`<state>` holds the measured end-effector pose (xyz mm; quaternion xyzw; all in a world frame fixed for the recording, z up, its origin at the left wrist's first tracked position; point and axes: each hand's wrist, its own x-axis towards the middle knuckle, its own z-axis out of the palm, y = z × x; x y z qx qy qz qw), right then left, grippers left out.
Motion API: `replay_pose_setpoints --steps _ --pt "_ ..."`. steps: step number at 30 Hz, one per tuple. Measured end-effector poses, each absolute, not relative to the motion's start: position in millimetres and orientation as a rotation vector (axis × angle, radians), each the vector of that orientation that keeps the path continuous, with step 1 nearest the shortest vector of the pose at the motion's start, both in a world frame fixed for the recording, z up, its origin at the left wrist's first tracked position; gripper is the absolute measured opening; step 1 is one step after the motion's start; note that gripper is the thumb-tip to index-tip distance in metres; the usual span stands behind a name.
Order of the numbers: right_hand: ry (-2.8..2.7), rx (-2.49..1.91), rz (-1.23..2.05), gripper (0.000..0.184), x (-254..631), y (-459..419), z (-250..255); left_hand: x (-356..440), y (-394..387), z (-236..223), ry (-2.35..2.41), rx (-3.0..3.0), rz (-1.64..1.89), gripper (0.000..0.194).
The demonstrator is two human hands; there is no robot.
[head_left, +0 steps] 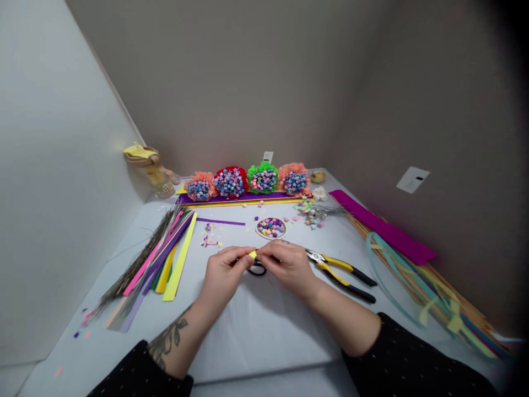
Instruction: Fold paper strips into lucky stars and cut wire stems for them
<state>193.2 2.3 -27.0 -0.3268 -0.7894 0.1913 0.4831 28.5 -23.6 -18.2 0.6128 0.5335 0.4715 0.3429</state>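
Observation:
Over the near middle of the table, my left hand (223, 274) and my right hand (290, 269) meet, fingertips pinched together. Between them is a small yellow piece of paper (252, 255), mostly hidden by the fingers. Below the fingertips shows a black loop (258, 270), which looks like a scissors handle; the rest of it is covered. Just beyond my hands stands a small round dish (258, 234) full of colourful folded paper stars (271, 226). Yellow-and-black pliers (345, 273) lie to the right of my right hand.
Paper strips (180, 256) and a bundle of thin wires (138, 259) lie left. Several star-filled paper flowers (230, 182) line the back, near a cup (163, 184). Wired stars (308, 207), a magenta sheet (382, 226), sticks (407, 275) and a pale-blue ribbon (372, 264) occupy the right.

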Motion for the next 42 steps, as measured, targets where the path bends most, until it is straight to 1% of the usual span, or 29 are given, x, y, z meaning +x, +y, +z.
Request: replay_pose_setpoints --steps 15,19,21,22,24,26,29,31,33,38,42 --pt "-1.906 -0.809 0.407 0.016 188 -1 -31 31 -25 -22 1.411 1.634 1.241 0.015" --pt "-1.869 -0.837 0.460 0.017 186 -3 -30 32 -25 -21 1.404 1.626 1.260 0.014" --pt "-1.799 -0.888 0.605 0.015 185 -2 -27 31 -23 -19 1.383 1.639 1.259 0.014" --pt "-1.743 -0.923 0.742 0.013 185 -2 -26 30 -22 -18 1.365 1.653 1.257 0.014" --pt "-1.589 -0.978 1.099 0.015 186 1 -25 28 -20 -16 1.315 1.701 1.271 0.014" --pt "-1.424 -0.988 1.425 0.021 186 4 -24 26 -18 -15 1.255 1.768 1.295 0.016" --pt "-1.267 -0.959 1.678 0.023 185 6 -24 24 -16 -16 1.169 1.842 1.292 0.020" --pt "-1.212 -0.947 1.768 0.020 185 6 -22 24 -16 -17 1.168 1.841 1.285 0.022" --pt "-1.181 -0.952 1.804 0.017 184 6 -20 24 -16 -19 1.214 1.817 1.302 0.019" --pt "-1.138 -0.983 1.735 0.013 183 6 -18 26 -18 -19 1.244 1.841 1.306 0.014" --pt "-1.170 -0.963 1.727 0.015 185 6 -18 28 -19 -19 1.263 1.811 1.276 0.014"
